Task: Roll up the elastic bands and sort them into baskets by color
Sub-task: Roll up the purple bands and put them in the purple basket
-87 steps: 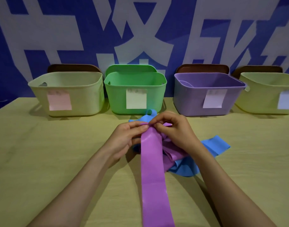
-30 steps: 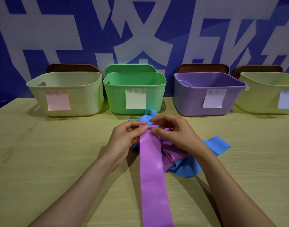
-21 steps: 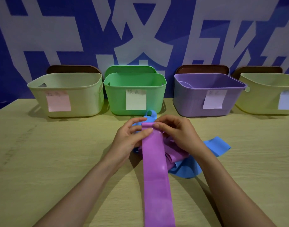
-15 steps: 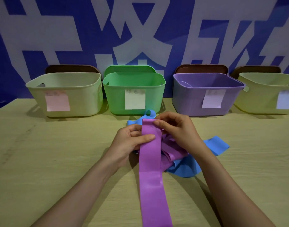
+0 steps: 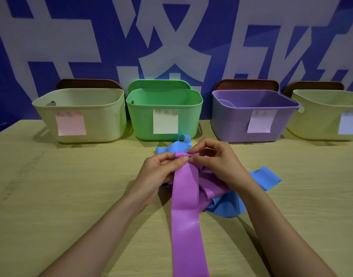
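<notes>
Head view: left hand (image 5: 161,168) and right hand (image 5: 217,162) both pinch the small rolled end of the long purple stretchy band (image 5: 186,206). Its tail runs back between the hands. Rolling looks barely started; next, turn it tight and even.

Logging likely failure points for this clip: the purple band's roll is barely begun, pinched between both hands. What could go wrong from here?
1. The roll at the far end of the purple band is small and pinched only by the left hand and right hand; it may slip and spring open.
2. The band's tail lies against loose purple folds and the blue band; rolling could drag them along or wind in skewed.
</notes>
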The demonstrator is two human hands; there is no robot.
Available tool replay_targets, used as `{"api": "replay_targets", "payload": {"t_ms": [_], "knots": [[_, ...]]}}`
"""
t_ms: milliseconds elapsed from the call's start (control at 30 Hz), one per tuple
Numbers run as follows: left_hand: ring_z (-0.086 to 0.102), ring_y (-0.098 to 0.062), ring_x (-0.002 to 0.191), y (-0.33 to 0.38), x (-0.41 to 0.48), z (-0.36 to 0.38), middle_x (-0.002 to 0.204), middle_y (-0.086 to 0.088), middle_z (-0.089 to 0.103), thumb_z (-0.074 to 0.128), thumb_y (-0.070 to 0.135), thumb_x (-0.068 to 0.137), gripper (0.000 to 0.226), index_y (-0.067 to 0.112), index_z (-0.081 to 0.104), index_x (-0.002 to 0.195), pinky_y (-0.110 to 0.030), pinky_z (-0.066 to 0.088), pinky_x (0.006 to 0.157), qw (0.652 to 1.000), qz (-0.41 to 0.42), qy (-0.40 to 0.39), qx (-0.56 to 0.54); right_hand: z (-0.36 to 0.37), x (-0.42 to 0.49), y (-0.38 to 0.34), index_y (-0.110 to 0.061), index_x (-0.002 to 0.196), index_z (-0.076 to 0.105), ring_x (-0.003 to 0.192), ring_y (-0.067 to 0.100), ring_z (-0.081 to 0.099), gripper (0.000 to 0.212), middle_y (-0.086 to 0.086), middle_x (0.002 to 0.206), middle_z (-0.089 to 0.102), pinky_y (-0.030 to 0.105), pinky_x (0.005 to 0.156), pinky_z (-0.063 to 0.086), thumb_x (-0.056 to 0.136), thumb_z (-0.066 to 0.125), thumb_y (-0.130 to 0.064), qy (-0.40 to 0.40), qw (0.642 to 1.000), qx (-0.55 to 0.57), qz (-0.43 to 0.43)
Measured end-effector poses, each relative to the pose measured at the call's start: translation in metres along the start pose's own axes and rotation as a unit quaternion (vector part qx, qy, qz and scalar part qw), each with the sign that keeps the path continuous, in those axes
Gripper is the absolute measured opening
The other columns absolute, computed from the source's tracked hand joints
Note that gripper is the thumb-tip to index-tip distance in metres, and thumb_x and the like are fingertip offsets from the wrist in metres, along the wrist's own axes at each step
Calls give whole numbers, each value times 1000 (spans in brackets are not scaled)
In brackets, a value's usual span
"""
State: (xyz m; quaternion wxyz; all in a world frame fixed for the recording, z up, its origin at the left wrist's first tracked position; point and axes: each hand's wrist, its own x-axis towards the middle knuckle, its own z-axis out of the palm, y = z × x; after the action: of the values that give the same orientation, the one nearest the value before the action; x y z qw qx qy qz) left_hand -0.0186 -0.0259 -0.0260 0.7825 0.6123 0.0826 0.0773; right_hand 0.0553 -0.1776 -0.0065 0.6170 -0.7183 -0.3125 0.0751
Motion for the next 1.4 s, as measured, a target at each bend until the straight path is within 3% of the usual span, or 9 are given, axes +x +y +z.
{"api": "replay_targets", "payload": {"t_ms": [133,333,533,667,800,933,1133,1267,1400], "knots": [[67,-14,77,-1,1,-2,86,-9,73,66,18,84,17,5,70,95,-24,56,70,1000,11,12,8,2,0,0,-8,82,70,72,4,63,12,-8,76,70,15,69,48,77,73,2,-1,999,-34,-22],[67,-10,70,2,2,-1,82,-7,73,64,6,84,12,5,68,95,-17,53,62,998,32,27,-35,-2,-1,-4,-8,103,70,71,11,62,19,10,86,70,19,68,52,85,68,-11,-6,1000,21,9],[69,-12,77,-1,3,-3,87,-7,74,65,0,80,15,7,66,94,-19,56,70,999,28,7,-34,-3,-1,-2,-4,93,71,64,13,59,13,12,78,69,21,61,51,83,71,-12,-3,999,-31,25],[68,-12,79,1,2,-1,91,-8,74,69,7,73,26,5,66,99,-21,55,75,998,27,-7,-51,-4,0,0,-8,86,71,74,16,64,9,13,86,73,33,72,55,78,74,-6,5,999,-29,23],[69,-17,84,-1,4,-1,93,-13,74,66,2,79,16,6,67,94,-25,54,82,998,27,12,-51,-2,-1,1,-12,82,71,73,13,61,13,12,79,69,37,76,54,74,77,-3,1,999,-40,18],[69,-15,79,-1,4,-3,87,-9,74,64,-3,79,16,7,65,92,-21,55,74,998,51,10,-35,-2,-1,-1,-14,87,71,75,7,62,15,-3,79,69,26,74,53,74,78,-8,-10,999,-35,6],[68,-12,86,0,2,-1,92,-5,73,68,-7,77,23,7,60,93,-20,53,76,994,108,34,5,-2,-1,0,-11,88,71,66,8,57,13,2,76,68,21,64,48,85,69,-23,-21,998,-52,31],[68,-15,83,-2,3,-1,97,-9,71,74,7,69,36,10,61,102,-27,55,72,999,46,15,-3,-3,-1,0,-6,90,70,64,15,54,12,7,70,64,23,62,47,85,69,-17,0,1000,-9,29],[68,-22,76,-3,2,1,88,-14,73,74,-2,70,34,7,64,101,-32,56,72,1000,17,2,15,-2,-2,0,-10,88,70,62,12,54,9,1,69,64,21,60,47,84,69,-19,3,1000,-2,24]]}}
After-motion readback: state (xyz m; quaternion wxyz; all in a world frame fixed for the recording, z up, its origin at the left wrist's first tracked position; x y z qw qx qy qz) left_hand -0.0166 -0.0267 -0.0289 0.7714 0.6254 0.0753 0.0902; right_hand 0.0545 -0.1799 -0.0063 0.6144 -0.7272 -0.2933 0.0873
